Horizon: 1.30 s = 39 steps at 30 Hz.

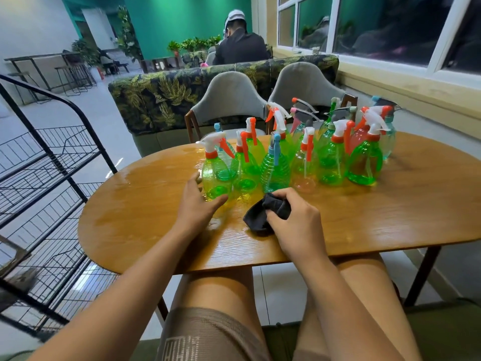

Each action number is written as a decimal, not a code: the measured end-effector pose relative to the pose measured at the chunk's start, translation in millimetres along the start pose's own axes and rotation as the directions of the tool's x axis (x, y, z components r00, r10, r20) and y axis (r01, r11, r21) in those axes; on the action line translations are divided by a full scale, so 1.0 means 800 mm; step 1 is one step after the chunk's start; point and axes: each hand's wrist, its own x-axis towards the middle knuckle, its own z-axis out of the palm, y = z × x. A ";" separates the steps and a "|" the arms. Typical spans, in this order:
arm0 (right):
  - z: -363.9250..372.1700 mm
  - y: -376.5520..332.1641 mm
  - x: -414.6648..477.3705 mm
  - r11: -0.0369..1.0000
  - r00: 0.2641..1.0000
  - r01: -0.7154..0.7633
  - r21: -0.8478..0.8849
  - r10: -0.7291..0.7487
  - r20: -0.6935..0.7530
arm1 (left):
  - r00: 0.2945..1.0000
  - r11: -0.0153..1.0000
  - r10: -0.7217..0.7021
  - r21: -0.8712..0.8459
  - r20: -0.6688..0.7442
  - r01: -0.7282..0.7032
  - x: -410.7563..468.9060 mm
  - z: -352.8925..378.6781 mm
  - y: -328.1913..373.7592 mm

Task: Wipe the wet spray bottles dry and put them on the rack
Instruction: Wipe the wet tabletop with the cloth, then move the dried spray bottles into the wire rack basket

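Wet wooden desk [145, 204], cluster of green spray bottles [299, 162], my left hand [197, 204] spread wide around the nearest bottle [216, 175], my right hand [294, 220] clutching a black cloth [260, 217], wire rack [46, 183] to my left

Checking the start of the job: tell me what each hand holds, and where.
The right hand pinches the dark cloth at its bunched upper edge. The left hand is open around the base of the nearest green bottle, not yet closed on it.

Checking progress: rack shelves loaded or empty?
Empty as far as visible: the black wire rack shows bare shelves, and the spray bottles stand on the table.
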 end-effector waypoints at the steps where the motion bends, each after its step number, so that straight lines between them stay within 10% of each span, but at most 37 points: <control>1: -0.010 0.001 0.007 1.000 1.000 0.004 -0.011 -0.004 -0.016 | 1.000 1.000 0.000 0.000 -0.005 0.000 -0.002 0.004 -0.003; 17: -0.174 0.168 0.072 0.825 0.988 -0.147 -0.546 0.091 -0.128 | 0.994 0.999 -0.002 0.042 -0.112 0.007 0.009 0.037 -0.010; 39: -0.124 0.219 0.186 0.729 0.979 -0.205 -0.653 0.137 -0.154 | 0.997 0.992 -0.004 0.127 -0.077 0.014 0.128 0.066 0.006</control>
